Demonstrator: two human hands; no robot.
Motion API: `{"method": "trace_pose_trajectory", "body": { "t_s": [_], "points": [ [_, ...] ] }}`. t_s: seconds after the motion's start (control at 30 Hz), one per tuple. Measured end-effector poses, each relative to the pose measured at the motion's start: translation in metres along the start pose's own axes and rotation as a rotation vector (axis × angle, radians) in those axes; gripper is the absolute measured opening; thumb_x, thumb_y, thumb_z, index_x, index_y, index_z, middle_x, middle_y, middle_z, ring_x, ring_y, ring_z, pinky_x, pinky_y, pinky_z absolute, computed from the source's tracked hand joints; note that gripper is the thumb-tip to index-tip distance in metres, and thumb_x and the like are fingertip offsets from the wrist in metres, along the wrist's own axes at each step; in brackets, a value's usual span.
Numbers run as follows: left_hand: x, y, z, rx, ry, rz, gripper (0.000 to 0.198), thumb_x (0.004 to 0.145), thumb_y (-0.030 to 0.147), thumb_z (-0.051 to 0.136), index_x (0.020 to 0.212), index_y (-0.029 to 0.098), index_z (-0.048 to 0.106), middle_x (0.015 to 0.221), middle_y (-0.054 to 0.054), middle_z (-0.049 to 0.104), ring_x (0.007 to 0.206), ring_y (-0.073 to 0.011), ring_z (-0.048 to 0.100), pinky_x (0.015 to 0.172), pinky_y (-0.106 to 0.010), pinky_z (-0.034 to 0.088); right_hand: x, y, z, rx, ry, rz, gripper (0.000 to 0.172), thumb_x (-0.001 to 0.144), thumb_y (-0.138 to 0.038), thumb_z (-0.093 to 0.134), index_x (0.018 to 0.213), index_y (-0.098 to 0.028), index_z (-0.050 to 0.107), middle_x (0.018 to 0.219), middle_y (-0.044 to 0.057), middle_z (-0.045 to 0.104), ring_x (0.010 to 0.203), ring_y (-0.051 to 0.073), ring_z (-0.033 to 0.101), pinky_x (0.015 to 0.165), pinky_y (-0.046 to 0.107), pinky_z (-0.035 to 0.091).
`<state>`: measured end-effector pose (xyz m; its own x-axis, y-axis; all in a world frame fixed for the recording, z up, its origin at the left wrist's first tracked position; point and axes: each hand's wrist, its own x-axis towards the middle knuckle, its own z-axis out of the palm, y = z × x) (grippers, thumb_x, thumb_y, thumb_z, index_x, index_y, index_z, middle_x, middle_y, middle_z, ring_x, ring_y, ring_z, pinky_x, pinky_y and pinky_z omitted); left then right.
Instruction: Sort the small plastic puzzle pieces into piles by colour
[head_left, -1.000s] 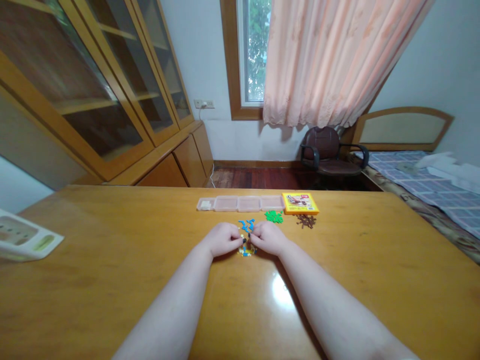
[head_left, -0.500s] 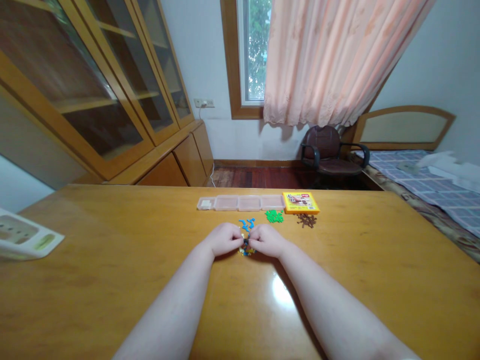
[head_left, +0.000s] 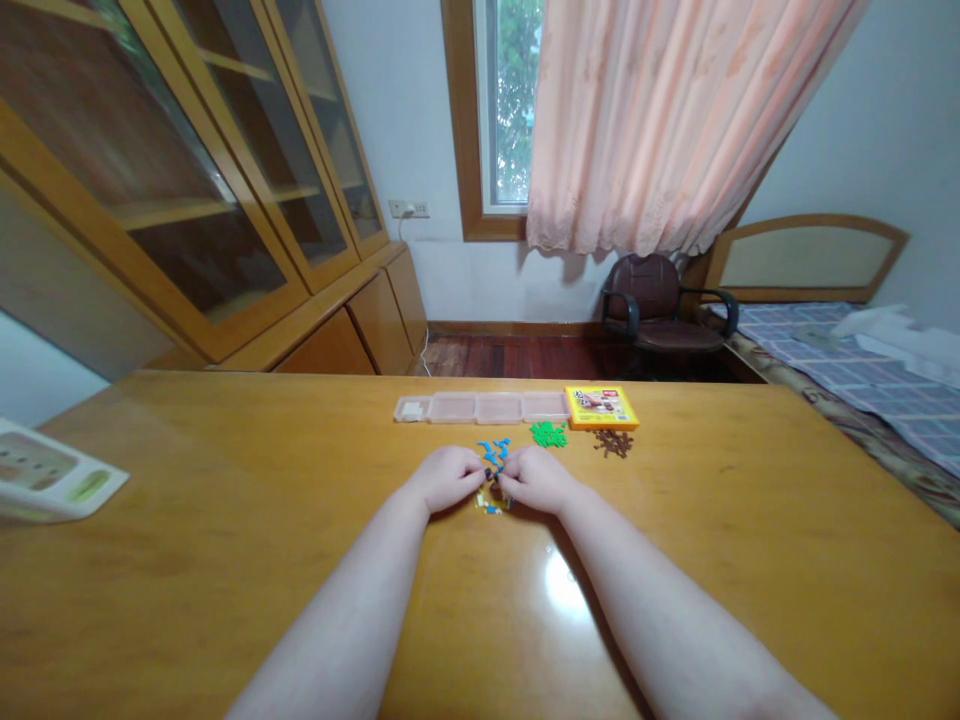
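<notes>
My left hand (head_left: 452, 478) and my right hand (head_left: 538, 480) meet over the middle of the table, fingertips pinched. Each pinch has a small dark piece in it; the left dark piece (head_left: 487, 474) shows at the fingertips, and a small gap parts it from the right dark piece (head_left: 496, 477). Their exact kind is too small to make out, though they resemble toy building bricks. Beneath and around my fingers lie white, yellow and blue pieces (head_left: 491, 509), partly hidden. Just beyond is a loose group of blue pieces (head_left: 494, 452).
Past my right hand lie a green pile (head_left: 548, 434) and a brown pile (head_left: 614, 443) of small pieces. Behind them sit a clear compartment tray (head_left: 499, 407) and a yellow box (head_left: 602, 408). A white plastic object (head_left: 60, 472) stands at the table's left edge.
The dark pieces, together between my fingertips before, now show a small gap. My fingertips have shifted slightly; both arms stay almost in place.
</notes>
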<state>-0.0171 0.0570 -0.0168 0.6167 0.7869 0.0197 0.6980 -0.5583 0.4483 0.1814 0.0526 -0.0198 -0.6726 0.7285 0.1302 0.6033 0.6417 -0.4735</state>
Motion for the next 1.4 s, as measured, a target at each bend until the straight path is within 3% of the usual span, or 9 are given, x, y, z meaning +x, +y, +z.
{"method": "trace_pose_trajectory", "body": {
  "t_s": [0.17, 0.27, 0.4, 0.53, 0.7, 0.83, 1.17, 1.3, 1.4],
  "points": [
    [-0.001, 0.002, -0.003, 0.063, 0.073, -0.038, 0.035, 0.087, 0.032, 0.043, 0.061, 0.017, 0.061, 0.062, -0.002, 0.061, 0.059, -0.0124, 0.05, 0.057, -0.023, 0.03, 0.0, 0.011, -0.002, -0.065, 0.098, 0.111, 0.033, 0.084, -0.022, 0.047, 0.055, -0.016, 0.063, 0.058, 0.002, 0.058, 0.056, 0.011, 0.044, 0.057, 0.024, 0.027],
    [-0.003, 0.011, -0.006, 0.078, 0.044, -0.005, 0.034, 0.085, 0.029, 0.044, 0.059, 0.018, 0.062, 0.062, -0.001, 0.061, 0.059, -0.0121, 0.05, 0.057, -0.023, 0.029, -0.001, 0.017, -0.004, -0.002, 0.147, 0.187, 0.033, 0.084, -0.021, 0.046, 0.057, -0.016, 0.063, 0.058, 0.001, 0.058, 0.056, 0.011, 0.045, 0.056, 0.023, 0.028],
    [-0.007, 0.025, -0.009, 0.119, -0.03, 0.002, 0.025, 0.078, 0.028, 0.051, 0.059, 0.02, 0.064, 0.064, -0.001, 0.063, 0.057, -0.0127, 0.049, 0.055, -0.024, 0.028, -0.004, 0.021, -0.008, 0.179, 0.076, 0.268, 0.027, 0.077, -0.016, 0.048, 0.058, -0.015, 0.067, 0.055, 0.0, 0.058, 0.053, 0.01, 0.047, 0.053, 0.022, 0.029],
    [-0.01, 0.034, -0.012, 0.103, -0.053, -0.038, 0.018, 0.073, 0.03, 0.055, 0.061, 0.021, 0.065, 0.062, -0.001, 0.063, 0.055, -0.0129, 0.047, 0.052, -0.024, 0.026, -0.006, 0.025, -0.009, 0.326, 0.002, 0.238, 0.027, 0.074, -0.014, 0.048, 0.058, -0.014, 0.069, 0.055, 0.001, 0.062, 0.054, 0.011, 0.051, 0.055, 0.021, 0.033],
    [-0.012, 0.038, -0.018, -0.04, -0.198, -0.116, 0.029, 0.071, 0.034, 0.054, 0.047, 0.017, 0.054, 0.044, 0.004, 0.042, 0.043, -0.0086, 0.031, 0.046, -0.025, 0.018, -0.007, 0.026, -0.01, 0.346, -0.055, 0.209, 0.026, 0.073, -0.014, 0.048, 0.058, -0.014, 0.069, 0.055, 0.0, 0.063, 0.053, 0.011, 0.052, 0.054, 0.021, 0.034],
    [-0.013, 0.04, -0.021, -0.114, -0.285, -0.187, 0.032, 0.07, 0.036, 0.052, 0.046, 0.016, 0.047, 0.044, 0.005, 0.029, 0.043, -0.0079, 0.024, 0.046, -0.026, 0.015, -0.007, 0.021, -0.015, 0.307, -0.079, 0.229, 0.024, 0.072, -0.015, 0.05, 0.057, -0.014, 0.069, 0.053, 0.0, 0.062, 0.051, 0.01, 0.05, 0.053, 0.021, 0.033],
    [-0.012, 0.028, -0.017, -0.061, -0.194, -0.223, 0.028, 0.073, 0.033, 0.046, 0.051, 0.017, 0.053, 0.047, 0.004, 0.04, 0.047, -0.0098, 0.034, 0.047, -0.025, 0.019, -0.006, 0.012, -0.018, 0.213, -0.092, 0.247, 0.024, 0.075, -0.019, 0.052, 0.064, -0.016, 0.073, 0.059, 0.001, 0.065, 0.054, 0.011, 0.05, 0.053, 0.022, 0.031],
    [-0.012, 0.031, -0.019, -0.017, -0.149, -0.179, 0.026, 0.074, 0.03, 0.046, 0.053, 0.017, 0.056, 0.049, 0.003, 0.045, 0.049, -0.0096, 0.035, 0.048, -0.025, 0.019, -0.005, 0.014, -0.016, 0.194, -0.042, 0.242, 0.025, 0.077, -0.02, 0.051, 0.065, -0.016, 0.072, 0.059, 0.001, 0.064, 0.054, 0.011, 0.049, 0.054, 0.022, 0.03],
    [-0.012, 0.036, -0.02, -0.03, -0.187, -0.142, 0.027, 0.074, 0.029, 0.047, 0.051, 0.016, 0.056, 0.048, 0.004, 0.044, 0.048, -0.009, 0.033, 0.047, -0.025, 0.019, -0.005, 0.016, -0.014, 0.12, 0.043, 0.259, 0.027, 0.077, -0.02, 0.05, 0.056, -0.015, 0.066, 0.053, 0.0, 0.058, 0.051, 0.01, 0.042, 0.051, 0.022, 0.026]
  ]
}}
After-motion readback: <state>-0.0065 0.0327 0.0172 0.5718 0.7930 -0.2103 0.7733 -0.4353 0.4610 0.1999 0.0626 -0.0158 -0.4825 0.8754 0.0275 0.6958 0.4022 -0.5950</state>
